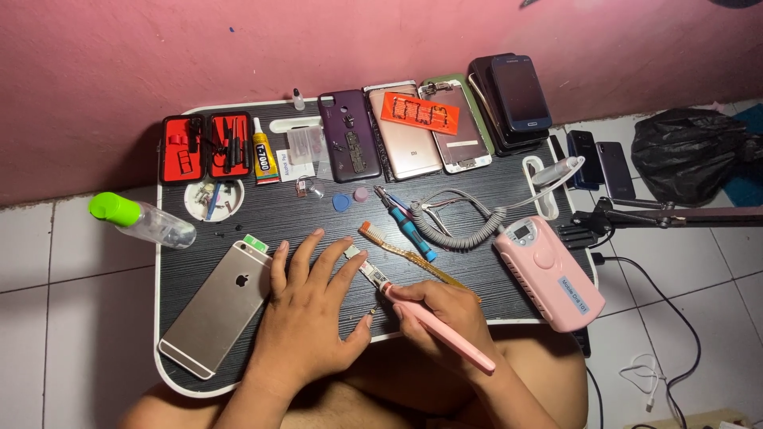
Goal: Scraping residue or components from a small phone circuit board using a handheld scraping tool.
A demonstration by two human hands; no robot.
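— So, which step is this?

— Judging by the hands, fine work on a small metal part (364, 266), just right of the gold phone (216, 306) lying face-down. The left hand (306, 318) lies flat, fingers spread, holding nothing, fingertips pinning the part. The right hand (445, 314) is closed round a pink pen-like tool (433, 322), tip on the part.

— And next?

— Likely a steady tip and firm pinning; the part is tiny.

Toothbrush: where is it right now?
In the head view, the toothbrush lies mid-tray, just beyond the right hand, beside the blue screwdriver.
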